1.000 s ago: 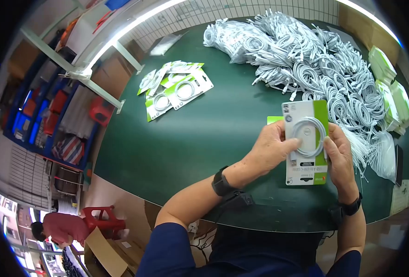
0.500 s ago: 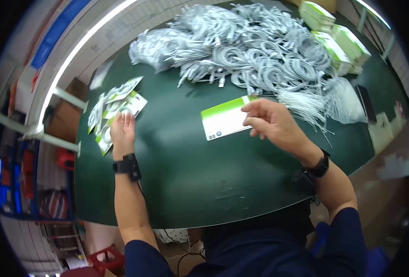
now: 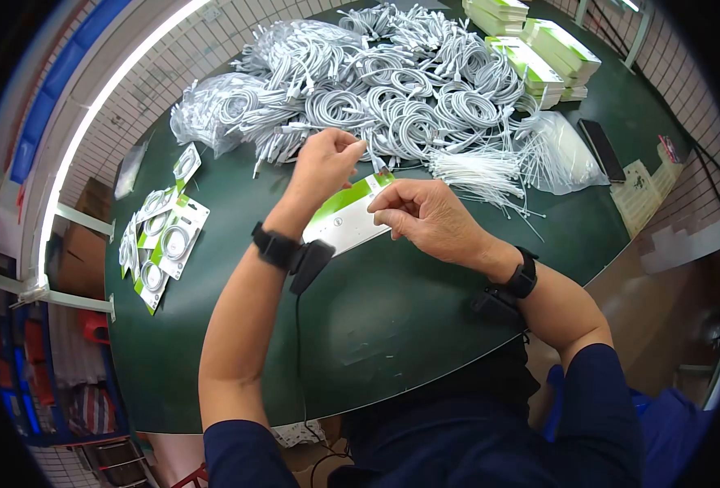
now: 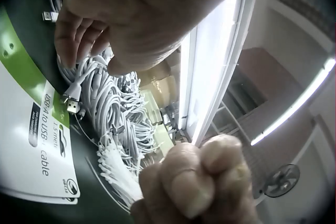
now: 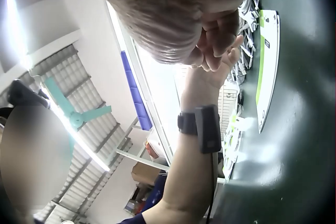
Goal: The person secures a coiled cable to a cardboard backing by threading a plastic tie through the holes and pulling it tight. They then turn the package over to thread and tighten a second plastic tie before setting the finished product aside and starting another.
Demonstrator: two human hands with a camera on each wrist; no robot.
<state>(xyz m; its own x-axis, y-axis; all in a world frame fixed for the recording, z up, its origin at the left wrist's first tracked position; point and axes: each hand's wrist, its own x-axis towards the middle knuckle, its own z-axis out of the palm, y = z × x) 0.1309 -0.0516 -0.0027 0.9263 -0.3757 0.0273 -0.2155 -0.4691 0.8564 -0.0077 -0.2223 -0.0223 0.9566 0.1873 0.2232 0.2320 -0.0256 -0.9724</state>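
My left hand [image 3: 323,171] is bent over the near edge of a pile of coiled white USB cables [image 3: 400,106], fingertips right by a coil. In the left wrist view a metal USB plug [image 4: 73,106] lies just below those fingers. My right hand [image 3: 441,220] hovers with loosely curled fingers, nothing in them, overlapping the right end of a green-and-white cable packaging card [image 3: 339,228]. In the left wrist view, a second card edge shows under this card, printed "USB-A to USB-C cable". Finished-looking carded cables [image 3: 173,240] lie in a loose heap at the table's left.
White zip ties [image 3: 482,175] fan out beside a clear plastic bag [image 3: 567,159] of more ties. A dark phone-like slab [image 3: 602,150] lies to the right. Stacked green-and-white cards [image 3: 559,49] stand at the back right. A white metal frame [image 3: 75,220] borders the left side.
The carded cable held by both hands has left them. My left hand went to the heap at left, then came back right to the cable pile. My right hand's fingers have curled more.
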